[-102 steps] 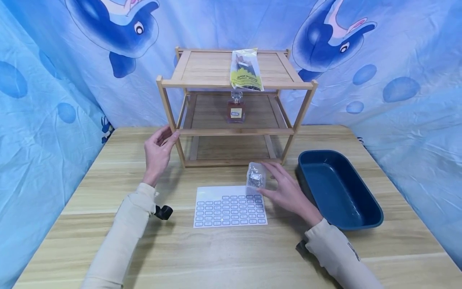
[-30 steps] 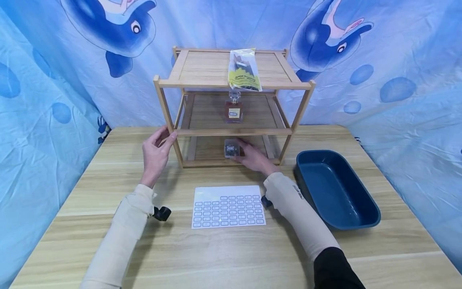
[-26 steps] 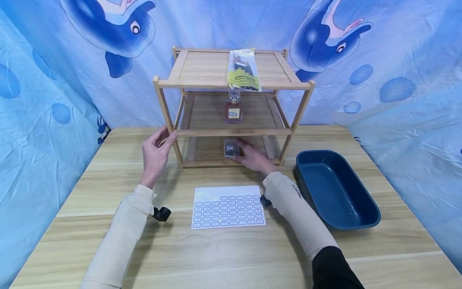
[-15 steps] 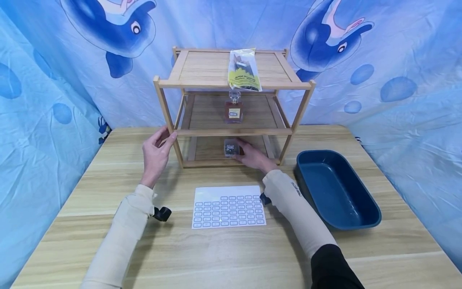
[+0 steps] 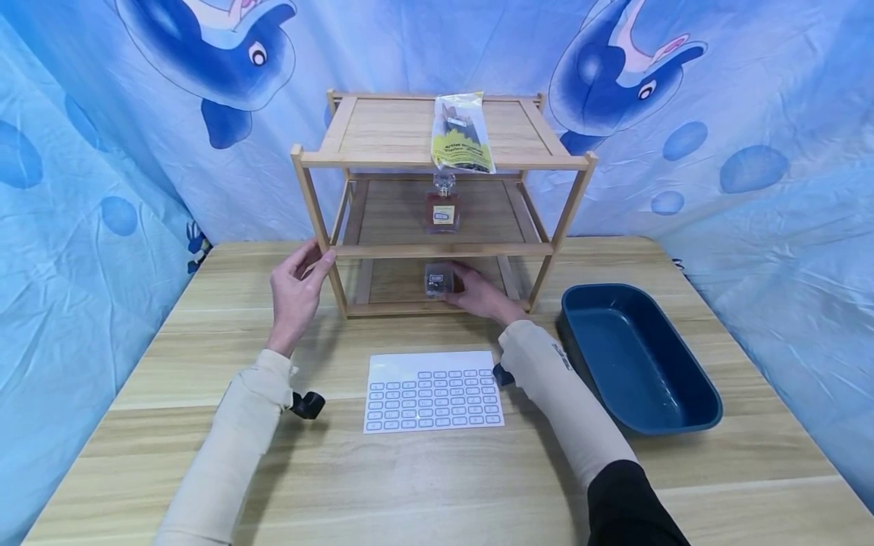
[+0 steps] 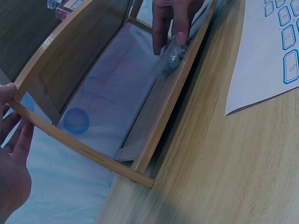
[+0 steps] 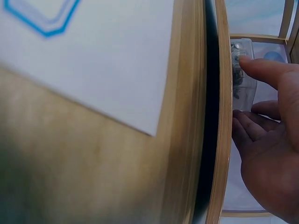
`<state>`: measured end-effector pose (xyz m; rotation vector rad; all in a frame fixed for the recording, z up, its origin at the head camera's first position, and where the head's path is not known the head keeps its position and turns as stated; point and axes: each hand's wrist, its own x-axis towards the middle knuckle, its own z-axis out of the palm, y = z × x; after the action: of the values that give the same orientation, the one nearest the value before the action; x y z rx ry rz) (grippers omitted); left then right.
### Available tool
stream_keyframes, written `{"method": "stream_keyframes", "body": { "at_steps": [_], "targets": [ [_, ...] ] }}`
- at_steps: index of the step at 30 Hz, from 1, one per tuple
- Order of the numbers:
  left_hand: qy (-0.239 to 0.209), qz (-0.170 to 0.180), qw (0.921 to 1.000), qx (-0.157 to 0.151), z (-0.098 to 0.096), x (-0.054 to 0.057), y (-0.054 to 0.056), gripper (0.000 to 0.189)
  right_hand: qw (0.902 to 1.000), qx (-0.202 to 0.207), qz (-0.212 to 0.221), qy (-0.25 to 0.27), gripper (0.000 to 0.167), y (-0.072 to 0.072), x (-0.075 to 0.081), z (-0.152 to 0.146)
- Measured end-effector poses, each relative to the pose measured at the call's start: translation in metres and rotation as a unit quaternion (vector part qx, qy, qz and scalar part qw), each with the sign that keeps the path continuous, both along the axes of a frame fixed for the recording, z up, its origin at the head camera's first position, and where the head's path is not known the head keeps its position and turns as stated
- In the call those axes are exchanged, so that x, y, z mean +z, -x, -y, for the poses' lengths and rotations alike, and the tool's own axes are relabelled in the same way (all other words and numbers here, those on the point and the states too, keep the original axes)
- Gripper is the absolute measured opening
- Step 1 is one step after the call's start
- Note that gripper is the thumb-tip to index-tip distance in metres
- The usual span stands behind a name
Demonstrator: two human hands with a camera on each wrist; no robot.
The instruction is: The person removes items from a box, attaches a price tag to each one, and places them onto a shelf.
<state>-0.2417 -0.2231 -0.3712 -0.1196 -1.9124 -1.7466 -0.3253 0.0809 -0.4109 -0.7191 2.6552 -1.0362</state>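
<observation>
My right hand [image 5: 478, 292] reaches onto the bottom tier of a wooden three-tier shelf [image 5: 389, 249]. It holds a small clear plastic box [image 5: 437, 280] by its right side, and a label shows on the box. Small metallic-looking pieces sit inside the box [image 7: 237, 70], too blurred to name; the thumb lies on one side and the fingers curl at the other. At the front left post, my left hand [image 5: 295, 292] pinches the wood between thumb and fingers. On the middle tier stands a perfume bottle [image 5: 442, 211]. A yellow and clear packet [image 5: 463, 140] lies on the top tier.
A white sheet of blue-framed labels [image 5: 433, 398] lies on the table before the shelf, its upper left part without labels. To the right stands a deep blue basin [image 5: 638, 364]. Blue dolphin-print cloth [image 5: 437, 45] hangs behind and at both sides.
Since the oldest frame, my right hand has carried the clear box from above the label sheet onto the bottom tier. Over the last second it stays there, and my left hand keeps its place.
</observation>
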Motion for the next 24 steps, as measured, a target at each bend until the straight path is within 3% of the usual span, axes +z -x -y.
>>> {"method": "stream_keyframes", "body": {
  "at_steps": [24],
  "targets": [
    [-0.004,-0.004,1.0000,-0.001,-0.0006,-0.0002,0.0009,0.040,0.9997,-0.009,0.012,0.019,0.076,0.0029,-0.0011,-0.0020]
  ]
}}
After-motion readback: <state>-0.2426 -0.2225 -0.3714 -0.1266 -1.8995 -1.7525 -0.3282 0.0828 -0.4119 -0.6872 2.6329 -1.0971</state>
